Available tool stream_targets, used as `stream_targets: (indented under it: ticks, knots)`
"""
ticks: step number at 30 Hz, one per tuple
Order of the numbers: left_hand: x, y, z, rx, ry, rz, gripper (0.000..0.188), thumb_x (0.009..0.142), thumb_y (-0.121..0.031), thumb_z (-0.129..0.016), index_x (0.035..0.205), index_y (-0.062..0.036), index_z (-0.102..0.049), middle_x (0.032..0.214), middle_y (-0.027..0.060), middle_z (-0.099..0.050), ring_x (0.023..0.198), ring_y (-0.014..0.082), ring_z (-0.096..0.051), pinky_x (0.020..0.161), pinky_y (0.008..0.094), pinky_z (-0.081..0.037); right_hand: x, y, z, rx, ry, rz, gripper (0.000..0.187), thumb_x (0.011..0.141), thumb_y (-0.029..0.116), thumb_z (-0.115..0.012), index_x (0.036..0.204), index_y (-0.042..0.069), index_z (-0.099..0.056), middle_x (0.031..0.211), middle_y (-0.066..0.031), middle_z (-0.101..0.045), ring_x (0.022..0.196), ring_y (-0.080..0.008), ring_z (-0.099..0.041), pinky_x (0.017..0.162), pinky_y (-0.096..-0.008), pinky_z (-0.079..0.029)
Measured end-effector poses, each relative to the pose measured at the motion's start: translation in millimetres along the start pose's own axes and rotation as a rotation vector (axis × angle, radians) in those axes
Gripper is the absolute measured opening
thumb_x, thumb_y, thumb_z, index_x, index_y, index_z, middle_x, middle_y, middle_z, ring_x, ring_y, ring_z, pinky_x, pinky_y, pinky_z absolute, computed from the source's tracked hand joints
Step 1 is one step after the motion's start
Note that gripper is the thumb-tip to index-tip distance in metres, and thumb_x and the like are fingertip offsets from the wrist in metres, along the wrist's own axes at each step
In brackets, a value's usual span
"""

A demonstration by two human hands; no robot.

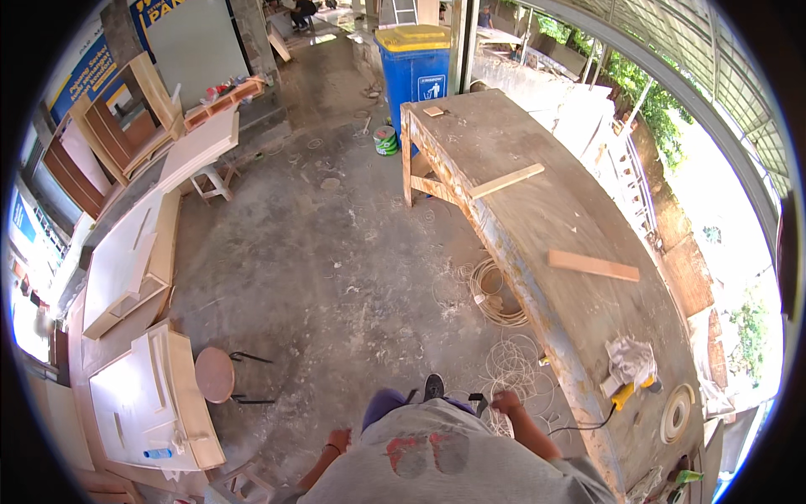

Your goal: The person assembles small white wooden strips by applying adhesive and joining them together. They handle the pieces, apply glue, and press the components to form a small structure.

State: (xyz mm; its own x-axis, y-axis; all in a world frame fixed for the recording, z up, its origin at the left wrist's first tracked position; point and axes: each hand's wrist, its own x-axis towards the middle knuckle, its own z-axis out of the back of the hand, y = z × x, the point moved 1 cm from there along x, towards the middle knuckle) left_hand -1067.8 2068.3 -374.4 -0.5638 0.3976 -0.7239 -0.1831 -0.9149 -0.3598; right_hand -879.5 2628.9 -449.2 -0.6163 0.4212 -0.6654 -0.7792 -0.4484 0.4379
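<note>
My left hand (338,438) hangs low beside my grey shirt (424,445), over the floor; its fingers are too small to read. On the other side my right hand (506,401) hangs with its fingers curled and nothing visible in them. It is nearest to the loose thin pale strands (514,363) on the floor and the long workbench (512,134). A yellow corded power tool (623,395) lies on that bench, next to a crumpled whitish cloth or bag (631,361) and a pale roll of banding (676,413).
Wooden strips (593,265) lie on the bench. A cable coil (497,294) rests by its edge. At the left are a round stool (215,375) and pale panels (157,391). Farther off stand a blue bin (413,80) with a yellow lid and a paint can (385,141).
</note>
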Motion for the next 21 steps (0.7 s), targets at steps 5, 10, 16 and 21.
stream_targets:
  ticks: [5,10,16,21]
  knots:
    - [98.7,-27.8,81.9,-0.485,-0.120,0.509,0.033,0.092,-0.035,-0.050,0.112,-0.0123,-0.063,0.106,0.0113,-0.068,0.102,0.0267,-0.065,0.083,0.0439,-0.051,124.4,273.4,142.9,0.142,0.019,0.468,0.031,0.082,0.007,-0.060,0.112,0.001,-0.063,0.091,-0.0108,-0.070,0.078,-0.0190,-0.068,0.071,-0.0296,-0.053]
    - [221.3,35.5,121.2,-0.136,-0.107,0.404,0.031,0.094,-0.032,-0.046,0.114,-0.0146,-0.062,0.109,0.0124,-0.067,0.102,0.0290,-0.065,0.081,0.0437,-0.052,245.4,469.1,192.9,0.522,0.074,0.368,0.035,0.084,0.002,-0.054,0.119,-0.004,-0.056,0.086,-0.0138,-0.070,0.078,-0.0188,-0.068,0.071,-0.0285,-0.053]
    - [336.1,93.3,326.2,0.237,-0.053,0.245,0.030,0.095,-0.031,-0.044,0.115,-0.0170,-0.062,0.111,0.0132,-0.067,0.105,0.0298,-0.065,0.081,0.0427,-0.053,372.3,484.7,148.3,-0.122,0.140,0.452,0.038,0.083,0.003,-0.055,0.121,0.002,-0.057,0.088,-0.0152,-0.070,0.076,-0.0217,-0.069,0.064,-0.0335,-0.054]
    - [441.0,66.9,584.5,-0.253,-0.436,0.221,0.028,0.088,-0.030,-0.063,0.107,-0.0093,-0.061,0.086,0.0096,-0.067,0.074,0.0227,-0.067,0.061,0.0351,-0.051,386.5,495.6,149.1,0.655,0.403,-0.390,0.050,0.074,0.014,-0.071,0.123,0.010,-0.061,0.090,-0.0086,-0.072,0.090,-0.0241,-0.068,0.078,-0.0358,-0.052]
